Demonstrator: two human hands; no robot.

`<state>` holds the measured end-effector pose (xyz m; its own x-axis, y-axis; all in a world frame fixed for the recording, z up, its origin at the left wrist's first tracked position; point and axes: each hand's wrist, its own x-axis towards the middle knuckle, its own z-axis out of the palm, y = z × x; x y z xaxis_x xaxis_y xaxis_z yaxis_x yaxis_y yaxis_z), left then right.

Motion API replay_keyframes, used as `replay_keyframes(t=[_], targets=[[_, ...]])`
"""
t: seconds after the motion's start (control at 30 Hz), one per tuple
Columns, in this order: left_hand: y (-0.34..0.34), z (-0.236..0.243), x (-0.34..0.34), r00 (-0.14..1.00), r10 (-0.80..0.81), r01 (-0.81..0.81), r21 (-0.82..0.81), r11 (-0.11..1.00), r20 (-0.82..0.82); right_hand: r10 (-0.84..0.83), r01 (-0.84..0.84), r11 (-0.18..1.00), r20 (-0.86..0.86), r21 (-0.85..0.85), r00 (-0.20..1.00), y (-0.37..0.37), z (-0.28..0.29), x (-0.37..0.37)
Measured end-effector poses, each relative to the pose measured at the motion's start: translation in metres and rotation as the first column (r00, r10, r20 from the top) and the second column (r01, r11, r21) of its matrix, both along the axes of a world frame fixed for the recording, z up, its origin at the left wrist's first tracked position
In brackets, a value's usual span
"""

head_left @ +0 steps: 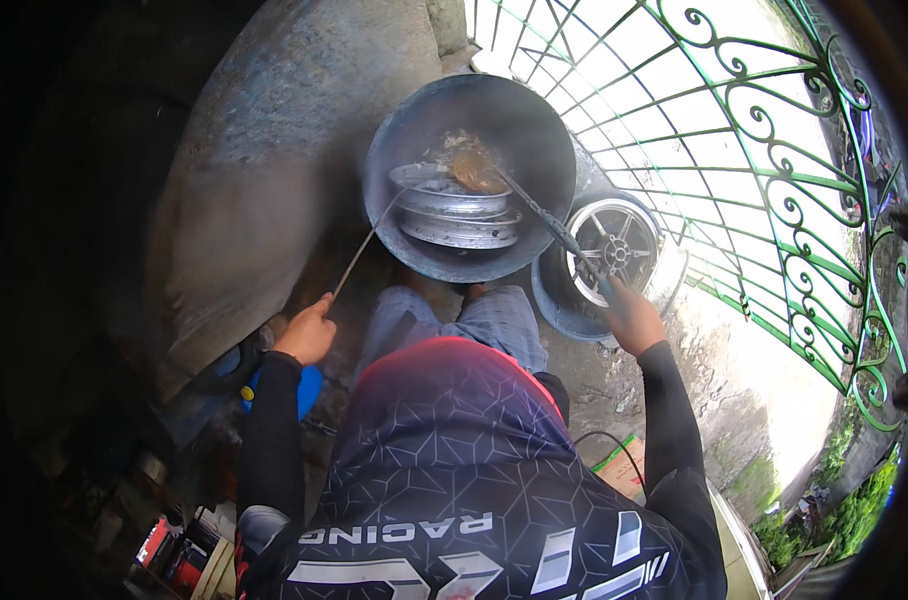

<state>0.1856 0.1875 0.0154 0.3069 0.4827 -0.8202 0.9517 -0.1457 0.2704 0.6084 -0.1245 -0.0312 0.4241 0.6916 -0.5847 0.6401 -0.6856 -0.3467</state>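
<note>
We're clamping left hand (309, 333) around thin rod (357, 263), right hand (634, 316) around long-handled tool (564, 236), both reaching into round tub (394, 135); silver wheel rim (456, 206) lying inside tub, rod probably steadying it.

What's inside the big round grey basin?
Silver curved metal rim sections and an orange-brown rounded mass. Whatever lies beneath them in the basin is covered.

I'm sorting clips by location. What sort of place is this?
Probably an outdoor yard used as a makeshift wheel workshop: rims sit in a basin, a spoked wheel is nearby, and a green grille runs alongside.
</note>
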Motion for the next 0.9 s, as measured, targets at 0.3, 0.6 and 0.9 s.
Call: replay_keyframes(t=[0.3,0.6,0.9], targets=[[-0.009,-0.005,-0.001,0.999,0.006,-0.004,0.051,0.999,-0.045,0.068,-0.041,0.992,0.223,-0.122,0.973,0.095,-0.152,-0.008],[0.013,-0.009,0.002,0.999,0.05,-0.05,0.022,0.999,0.014,-0.551,0.516,0.828,-0.487,-0.218,0.678,0.124,-0.198,-0.009],[0.031,-0.016,0.022,0.991,0.135,-0.135,-0.031,0.99,0.005,-0.642,0.675,0.677,-0.683,-0.292,0.349,0.089,-0.054,-0.006]])
